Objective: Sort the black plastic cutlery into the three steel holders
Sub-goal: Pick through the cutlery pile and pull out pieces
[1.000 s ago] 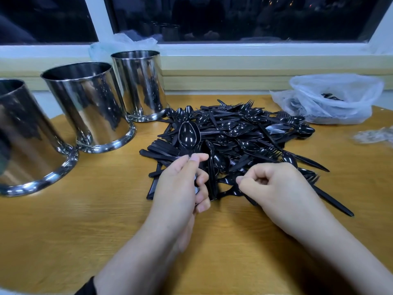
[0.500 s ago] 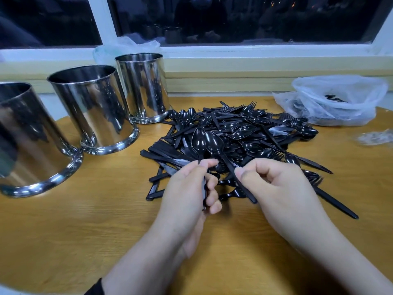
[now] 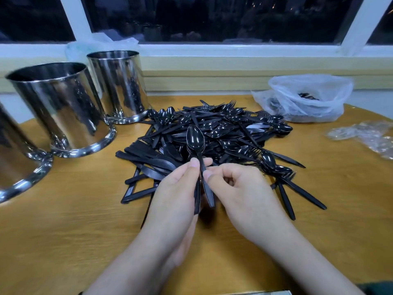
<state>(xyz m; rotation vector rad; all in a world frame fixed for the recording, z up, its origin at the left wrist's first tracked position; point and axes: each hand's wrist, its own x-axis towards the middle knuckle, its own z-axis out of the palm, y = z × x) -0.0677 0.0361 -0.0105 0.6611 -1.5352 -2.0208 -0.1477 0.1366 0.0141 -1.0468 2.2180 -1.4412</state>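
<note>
- Two hands meet in front of the heap: the left hand point(image 3: 180, 188) holds a small stack of spoons point(image 3: 195, 139) by their handles, thumb and fingers curled round them, bowls upward; the right hand point(image 3: 229, 184) pinches a handle of the same stack between thumb and forefinger, its other fingers curled in.
- Most of the cutlery pile point(image 3: 212, 133) lies unsorted on the table point(image 3: 63, 231), with spoons, forks and knives crossing one another.
- Three steel holders stand to the left: the near holder point(image 3: 14, 158), the middle holder point(image 3: 61, 107) and the far holder point(image 3: 119, 84), whose base touches the edge of the pile.
- Step in hand, as judged: squaring the spoons into one nested stack. It goes best with bowls aligned, handles parallel and the left grip firm while the right hand seats the handle it pinches.
- One kind per holder should be kept throughout.
- Hidden or unclear: the number of spoons in the stack; the holders' insides, so their contents cannot be told; the near holder, cut off at the frame edge.
- Some dark pieces show inside the plastic bag point(image 3: 306, 96) at the right, their kind indistinct.
</note>
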